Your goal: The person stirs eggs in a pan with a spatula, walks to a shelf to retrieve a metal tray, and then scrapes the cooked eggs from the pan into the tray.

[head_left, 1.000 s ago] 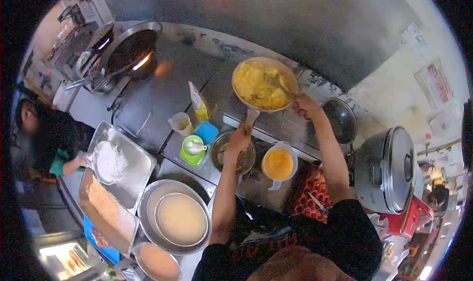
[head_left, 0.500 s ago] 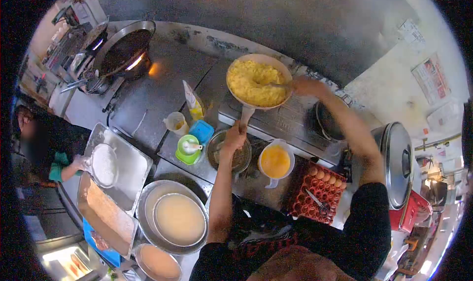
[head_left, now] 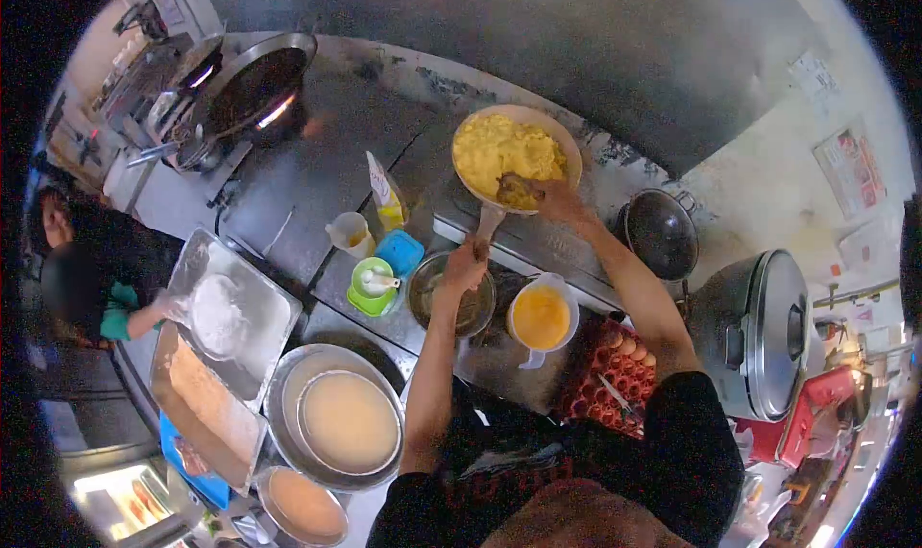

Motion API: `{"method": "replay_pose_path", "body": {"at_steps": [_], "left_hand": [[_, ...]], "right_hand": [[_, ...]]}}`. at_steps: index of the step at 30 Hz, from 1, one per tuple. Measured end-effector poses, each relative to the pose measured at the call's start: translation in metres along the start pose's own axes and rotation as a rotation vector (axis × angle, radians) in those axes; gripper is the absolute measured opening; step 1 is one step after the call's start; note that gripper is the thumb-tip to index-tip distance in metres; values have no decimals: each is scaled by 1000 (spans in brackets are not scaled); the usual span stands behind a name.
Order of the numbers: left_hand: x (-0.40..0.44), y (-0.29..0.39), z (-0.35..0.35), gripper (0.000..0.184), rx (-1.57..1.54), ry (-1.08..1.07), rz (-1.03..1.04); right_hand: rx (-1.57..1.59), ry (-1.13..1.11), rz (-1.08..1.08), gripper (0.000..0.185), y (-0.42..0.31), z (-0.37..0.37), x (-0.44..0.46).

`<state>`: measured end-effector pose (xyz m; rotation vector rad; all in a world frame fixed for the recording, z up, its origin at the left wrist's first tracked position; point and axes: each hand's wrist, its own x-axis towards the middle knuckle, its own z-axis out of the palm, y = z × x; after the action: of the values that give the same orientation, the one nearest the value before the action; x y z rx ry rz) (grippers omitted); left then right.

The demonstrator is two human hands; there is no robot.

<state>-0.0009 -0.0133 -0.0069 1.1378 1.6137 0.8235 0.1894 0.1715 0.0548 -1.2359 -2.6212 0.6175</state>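
Note:
Scrambled eggs (head_left: 504, 146) fill a pale frying pan (head_left: 573, 145) over the counter burner. My left hand (head_left: 465, 266) is closed round the pan's handle (head_left: 488, 225). At the pan's near right edge, my right hand (head_left: 560, 202) grips a stirring utensil (head_left: 514, 185) whose head is down in the eggs; whether it is a spoon or a spatula I cannot tell. Just below the pan handle sits a round metal strainer or bowl (head_left: 423, 303). Beside it stands a jug (head_left: 570, 310) of beaten egg. A red egg tray (head_left: 600, 375) with a few eggs and scissors lies under my right arm.
Green (head_left: 370, 303) and blue (head_left: 400, 252) containers and a small measuring cup (head_left: 351, 233) stand left of the pan. A wok (head_left: 305, 53) sits far left, a dark pan (head_left: 663, 236) and a rice cooker (head_left: 778, 337) right. A co-worker's hand (head_left: 158, 313) is at a floury tray (head_left: 252, 356).
My right hand has moved down and left, bringing the utensil to the pan's near side. My left hand still grips the handle. The co-worker's white bowl has tipped or lowered over the tray.

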Motion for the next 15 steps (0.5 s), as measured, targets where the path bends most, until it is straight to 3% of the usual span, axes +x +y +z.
{"method": "replay_pose_path", "body": {"at_steps": [4,6,8,10,12,15], "left_hand": [[-9,14,-2,38,35,62,12],[-7,13,-2,28,38,60,5],[-2,7,2,30,53,54,-15],[2,4,4,34,107,87,32],[1,4,5,38,170,134,92],[-6,20,0,39,202,93,-1]], "right_hand": [[488,-138,288,39,2,-39,-7],[483,-228,353,41,-15,-75,-15],[231,-322,448,41,-19,-100,-4],[598,-239,282,41,37,-56,32],[595,-140,111,40,60,-31,32],[19,14,-126,38,21,6,12]]}}
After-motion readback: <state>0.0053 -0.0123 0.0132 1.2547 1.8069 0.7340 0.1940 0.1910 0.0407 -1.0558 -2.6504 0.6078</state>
